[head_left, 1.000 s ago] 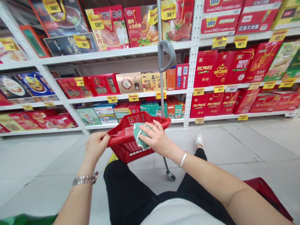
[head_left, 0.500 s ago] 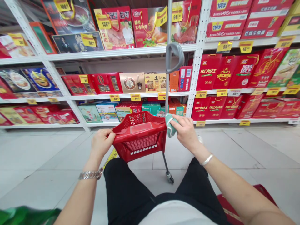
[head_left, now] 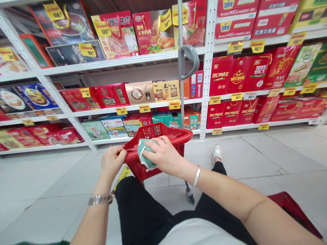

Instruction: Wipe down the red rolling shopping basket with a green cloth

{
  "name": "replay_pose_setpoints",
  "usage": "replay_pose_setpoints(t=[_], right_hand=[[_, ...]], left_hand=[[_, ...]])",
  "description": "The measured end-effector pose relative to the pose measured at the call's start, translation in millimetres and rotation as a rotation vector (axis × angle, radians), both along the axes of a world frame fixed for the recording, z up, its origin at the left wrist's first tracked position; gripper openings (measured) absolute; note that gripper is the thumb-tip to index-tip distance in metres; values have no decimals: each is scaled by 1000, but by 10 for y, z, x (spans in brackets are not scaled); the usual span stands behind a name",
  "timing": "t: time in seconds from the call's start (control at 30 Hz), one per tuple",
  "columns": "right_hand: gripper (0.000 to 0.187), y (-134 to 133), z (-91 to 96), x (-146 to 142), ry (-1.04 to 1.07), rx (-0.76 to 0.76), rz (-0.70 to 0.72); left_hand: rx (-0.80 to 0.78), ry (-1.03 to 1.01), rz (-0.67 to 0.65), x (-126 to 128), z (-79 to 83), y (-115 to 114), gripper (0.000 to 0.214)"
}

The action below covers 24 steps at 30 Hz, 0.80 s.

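Between my knees stands a red plastic shopping basket [head_left: 178, 136] with perforated sides, on a wheeled trolley frame. My left hand [head_left: 112, 160] is closed around the basket's left rim corner, thumb on top. A green cloth [head_left: 146, 153] with a pale edge is bunched under my right hand [head_left: 163, 154], which presses it on the near rim, left of its middle. That hand and cloth hide part of the rim and front wall. The grey pole [head_left: 180, 30] of the trolley rises behind the basket, with a looped grey handle [head_left: 188, 62] on it.
White shelves [head_left: 122, 62] packed with boxed goods and yellow price tags run across the front. A caster wheel [head_left: 190, 195] touches the tiled floor between my legs. Another red object [head_left: 293, 211], partly hidden by my arm, lies at the lower right.
My right hand has slid the green cloth from the basket's right rim corner leftward along the near rim. My left hand keeps its hold. The view has tilted slightly.
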State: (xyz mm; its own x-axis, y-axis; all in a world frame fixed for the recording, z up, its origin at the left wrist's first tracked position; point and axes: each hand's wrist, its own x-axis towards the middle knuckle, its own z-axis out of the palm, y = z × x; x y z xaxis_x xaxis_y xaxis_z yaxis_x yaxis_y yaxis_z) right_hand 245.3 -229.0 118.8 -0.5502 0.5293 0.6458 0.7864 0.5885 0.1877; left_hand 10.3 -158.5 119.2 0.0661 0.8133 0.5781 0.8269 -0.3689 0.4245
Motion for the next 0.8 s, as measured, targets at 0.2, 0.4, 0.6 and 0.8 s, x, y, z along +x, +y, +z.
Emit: replay_pose_setpoints(t=[0.2,0.4,0.6,0.8], right_hand=[[38,-95,36,635,113,-143,-156],[46,-41,17,1255,249,-217,-211],[53,-7,6,1575,465,-297,-53],[51,-64,-14,1403,490,-270,58]], left_hand=[[-27,-80,-61,-98,-13,87,23],[-69,-150,-147,-134,-34,222,22],[-112,-150,-188,-143,-52,503,22],[150,-227,173,23,-65,519,16]])
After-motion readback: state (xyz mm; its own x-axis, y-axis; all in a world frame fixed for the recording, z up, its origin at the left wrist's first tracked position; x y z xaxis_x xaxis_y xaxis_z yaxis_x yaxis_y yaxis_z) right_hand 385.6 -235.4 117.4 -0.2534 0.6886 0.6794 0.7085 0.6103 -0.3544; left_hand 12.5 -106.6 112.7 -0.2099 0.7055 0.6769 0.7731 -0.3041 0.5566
